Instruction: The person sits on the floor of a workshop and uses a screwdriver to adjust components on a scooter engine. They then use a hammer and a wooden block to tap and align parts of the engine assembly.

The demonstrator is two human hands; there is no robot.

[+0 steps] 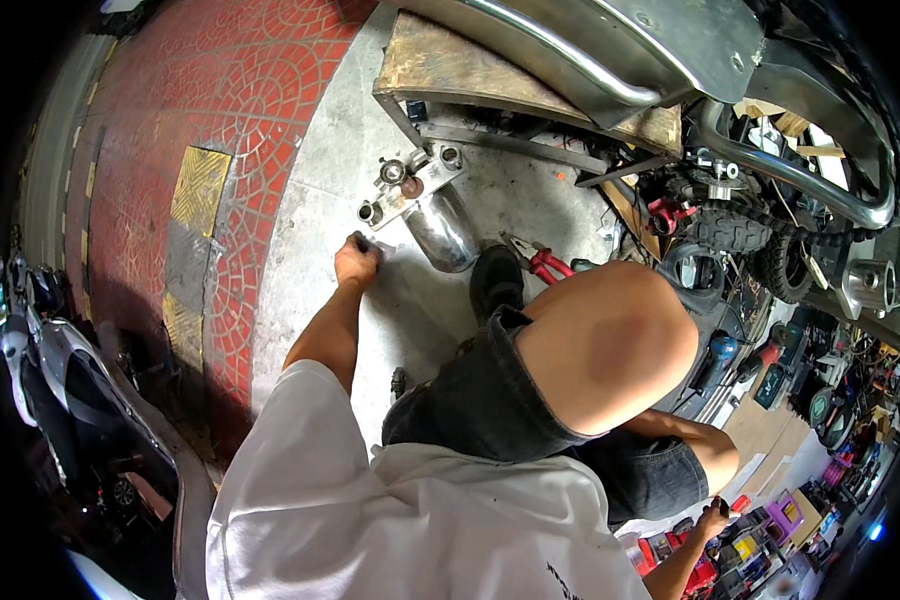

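On the concrete floor ahead of me lies a silver metal clamp (427, 184) with round ring openings, like a motorcycle fork yoke. Against it rests a curved, polished metal piece (444, 232). My left hand (356, 262) reaches down just short of the clamp's near left ring, its fingers curled together at the floor. Something small and dark shows at the fingertips, too small to name. Off to the lower right, beyond my knee, my right hand (712, 522) is closed by a small red object (740, 503), which it seems to hold. Its fingers are partly hidden.
Red-handled pliers (543, 262) lie beside my shoe (497, 281). A low wooden bench (470, 75) bearing large metal parts stands ahead. Tyres (735, 228) and cluttered tools fill the right. Red paving (260, 120) and a parked motorcycle (80, 385) are on the left.
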